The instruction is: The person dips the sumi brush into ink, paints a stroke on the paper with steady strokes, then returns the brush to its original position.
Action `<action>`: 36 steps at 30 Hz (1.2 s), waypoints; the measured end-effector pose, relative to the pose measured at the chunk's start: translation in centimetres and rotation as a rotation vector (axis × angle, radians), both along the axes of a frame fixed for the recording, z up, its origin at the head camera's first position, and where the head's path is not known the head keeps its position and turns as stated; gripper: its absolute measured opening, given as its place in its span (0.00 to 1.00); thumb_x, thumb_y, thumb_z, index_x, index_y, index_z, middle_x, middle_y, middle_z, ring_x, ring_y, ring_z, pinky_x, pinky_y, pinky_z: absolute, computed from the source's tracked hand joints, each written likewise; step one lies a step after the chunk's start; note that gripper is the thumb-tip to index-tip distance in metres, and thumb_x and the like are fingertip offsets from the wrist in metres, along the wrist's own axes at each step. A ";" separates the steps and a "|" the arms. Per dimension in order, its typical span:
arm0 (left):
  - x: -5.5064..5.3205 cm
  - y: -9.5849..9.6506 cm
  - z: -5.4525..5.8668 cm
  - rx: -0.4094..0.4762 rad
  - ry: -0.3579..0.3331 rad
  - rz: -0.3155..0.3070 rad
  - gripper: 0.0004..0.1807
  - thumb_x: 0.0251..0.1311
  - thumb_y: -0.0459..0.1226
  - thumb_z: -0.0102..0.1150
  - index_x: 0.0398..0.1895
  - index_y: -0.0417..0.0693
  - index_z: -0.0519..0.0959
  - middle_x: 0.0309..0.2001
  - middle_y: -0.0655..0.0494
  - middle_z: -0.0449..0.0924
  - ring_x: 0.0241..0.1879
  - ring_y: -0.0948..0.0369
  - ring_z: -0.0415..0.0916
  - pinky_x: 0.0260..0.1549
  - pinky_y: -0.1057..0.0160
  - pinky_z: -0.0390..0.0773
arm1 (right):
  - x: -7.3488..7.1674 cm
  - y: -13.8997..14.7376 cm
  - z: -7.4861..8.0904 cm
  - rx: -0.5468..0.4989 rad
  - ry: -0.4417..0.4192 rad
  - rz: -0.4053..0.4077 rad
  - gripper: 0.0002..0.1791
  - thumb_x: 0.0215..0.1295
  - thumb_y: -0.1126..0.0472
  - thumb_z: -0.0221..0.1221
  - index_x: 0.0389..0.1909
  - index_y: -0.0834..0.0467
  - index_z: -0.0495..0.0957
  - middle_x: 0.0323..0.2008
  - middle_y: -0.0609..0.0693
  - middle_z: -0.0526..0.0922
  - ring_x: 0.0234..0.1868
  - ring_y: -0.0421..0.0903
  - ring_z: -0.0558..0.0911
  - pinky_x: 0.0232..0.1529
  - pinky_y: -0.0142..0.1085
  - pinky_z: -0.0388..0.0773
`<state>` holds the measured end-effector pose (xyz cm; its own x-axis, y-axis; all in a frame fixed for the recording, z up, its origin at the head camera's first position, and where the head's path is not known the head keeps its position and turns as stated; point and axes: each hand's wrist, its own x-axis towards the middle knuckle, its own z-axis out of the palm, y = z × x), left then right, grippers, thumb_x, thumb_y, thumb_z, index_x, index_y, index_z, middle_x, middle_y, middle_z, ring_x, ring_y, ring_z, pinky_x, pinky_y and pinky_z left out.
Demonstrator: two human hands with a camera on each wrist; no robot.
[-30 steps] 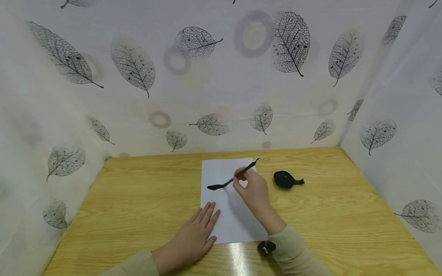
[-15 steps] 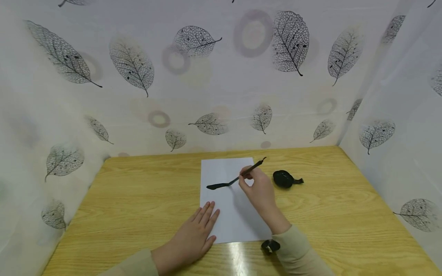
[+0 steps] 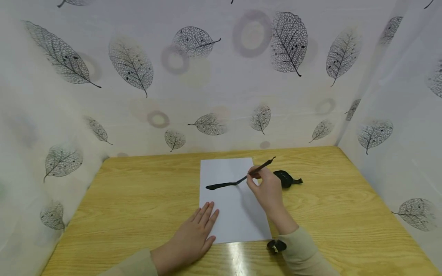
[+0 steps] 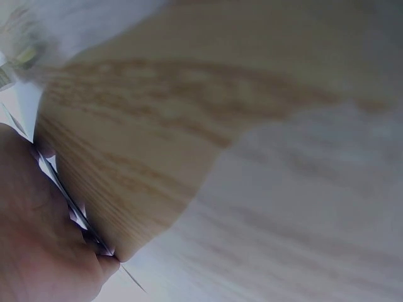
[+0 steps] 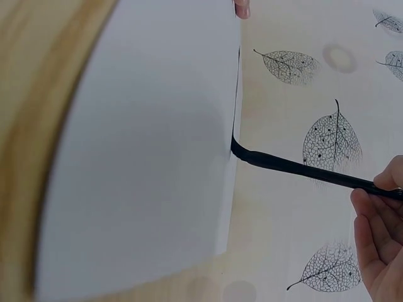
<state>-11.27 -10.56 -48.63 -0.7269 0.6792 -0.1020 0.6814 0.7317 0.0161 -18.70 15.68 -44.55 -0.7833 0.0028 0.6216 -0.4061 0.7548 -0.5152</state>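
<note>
A sheet of white paper (image 3: 224, 168) lies on the table with a thick black brush stroke (image 3: 219, 186) running across it from left to right. My right hand (image 3: 268, 189) pinches a dark ink brush (image 3: 261, 167) between thumb and fingers, its handle slanting up to the right. In the right wrist view the bent black tip of the brush (image 5: 277, 162) meets the paper's surface. My left hand (image 3: 193, 235) rests flat with fingers spread over the paper's lower left edge. The left wrist view shows the left hand (image 4: 44, 233) at its lower left, beside the wood-grained table.
A black dish with a short handle (image 3: 286, 179) sits right of the paper, partly behind the right hand. A small black object (image 3: 276, 246) shows at the right sleeve's cuff. Leaf-printed curtains (image 3: 214, 88) enclose the wooden table (image 3: 148, 191) at the back and both sides.
My right hand has moved right across the paper with the brush, and the black stroke has grown longer behind the tip. The left hand has stayed in place.
</note>
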 end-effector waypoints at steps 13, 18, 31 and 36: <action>0.1 -0.1 -0.1 0.015 0.023 -0.006 0.38 0.81 0.52 0.45 0.84 0.39 0.58 0.85 0.36 0.52 0.84 0.45 0.53 0.80 0.48 0.64 | 0.3 1.5 0.2 0.002 -0.004 -0.037 0.06 0.60 0.72 0.70 0.38 0.63 0.86 0.35 0.59 0.91 0.33 0.53 0.91 0.36 0.50 0.89; 0.1 -0.1 0.0 0.021 0.016 -0.006 0.37 0.81 0.51 0.45 0.84 0.39 0.58 0.85 0.36 0.52 0.84 0.45 0.53 0.80 0.48 0.64 | 0.3 2.0 0.2 0.009 -0.012 -0.052 0.06 0.60 0.72 0.70 0.37 0.63 0.85 0.34 0.58 0.90 0.34 0.53 0.90 0.37 0.49 0.89; 0.1 -0.1 0.1 0.030 0.018 -0.006 0.37 0.81 0.51 0.46 0.84 0.39 0.58 0.84 0.36 0.53 0.84 0.45 0.54 0.80 0.48 0.65 | 0.6 3.4 0.1 0.023 -0.016 -0.072 0.06 0.61 0.72 0.69 0.37 0.62 0.85 0.35 0.57 0.90 0.34 0.53 0.90 0.36 0.50 0.89; 0.1 -0.1 0.2 0.029 0.019 -0.006 0.37 0.81 0.51 0.46 0.83 0.39 0.58 0.84 0.36 0.53 0.84 0.45 0.54 0.80 0.48 0.65 | 0.8 3.7 0.1 0.020 -0.035 -0.083 0.06 0.61 0.72 0.69 0.38 0.63 0.86 0.36 0.59 0.90 0.34 0.54 0.91 0.36 0.52 0.89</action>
